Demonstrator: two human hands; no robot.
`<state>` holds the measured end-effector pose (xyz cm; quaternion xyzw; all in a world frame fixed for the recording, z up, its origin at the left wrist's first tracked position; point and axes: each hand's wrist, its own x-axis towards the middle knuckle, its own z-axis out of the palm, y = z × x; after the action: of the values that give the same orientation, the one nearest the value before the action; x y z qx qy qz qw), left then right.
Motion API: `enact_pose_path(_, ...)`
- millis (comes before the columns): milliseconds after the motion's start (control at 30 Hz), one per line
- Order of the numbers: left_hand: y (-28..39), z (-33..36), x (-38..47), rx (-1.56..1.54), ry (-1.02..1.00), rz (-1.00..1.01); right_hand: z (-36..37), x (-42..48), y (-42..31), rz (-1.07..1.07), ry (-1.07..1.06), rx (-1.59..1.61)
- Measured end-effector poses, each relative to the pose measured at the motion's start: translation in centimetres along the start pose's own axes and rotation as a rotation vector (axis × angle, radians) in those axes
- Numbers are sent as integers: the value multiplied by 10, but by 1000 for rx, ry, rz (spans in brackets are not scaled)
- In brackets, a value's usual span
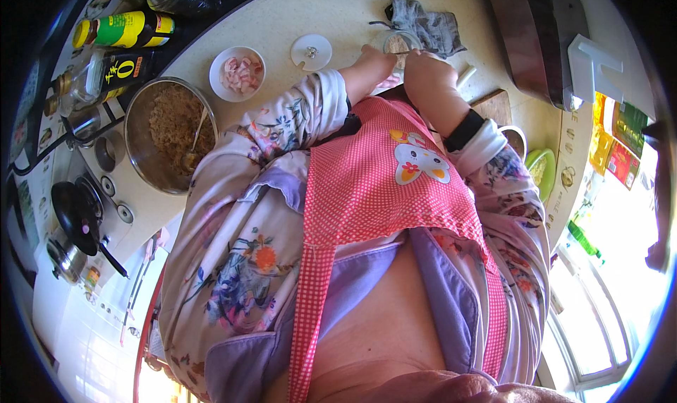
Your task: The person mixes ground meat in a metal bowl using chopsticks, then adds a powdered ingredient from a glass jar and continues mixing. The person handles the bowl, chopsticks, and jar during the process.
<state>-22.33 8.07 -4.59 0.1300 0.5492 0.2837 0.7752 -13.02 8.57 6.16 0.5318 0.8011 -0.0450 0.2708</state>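
My left hand (374,67) and my right hand (429,75) are close together at the top middle, at a glass jar (398,37) with pale brown contents. A thin dark item spans between my fingers across the jar; what it is cannot be told. Some pink stuff shows just below my left hand. A grey cloth (429,27) lies beyond the jar. A white lid with a knob (311,52) and a white bowl of cut pink meat (238,74) stand to the left. The fingertips are small and partly hidden.
A steel bowl of brown mince (172,133) with a spoon stands at the left. Bottles, such as a yellow-capped one (124,29), stand behind it. A dark appliance (539,43), a wooden board (492,107) and a green bowl (540,173) are at the right.
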Motion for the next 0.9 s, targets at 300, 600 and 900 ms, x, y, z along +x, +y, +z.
enact_pose_path(300,-15,-6,21,-158,-132,-80,5,2,12,-43,-21,-12)
enact_pose_path(600,-8,-2,5,-292,-212,-37,2,-20,11,-115,-32,-68)
enact_pose_path(900,-14,16,29,-215,132,-47,1,4,11,-55,-34,2)
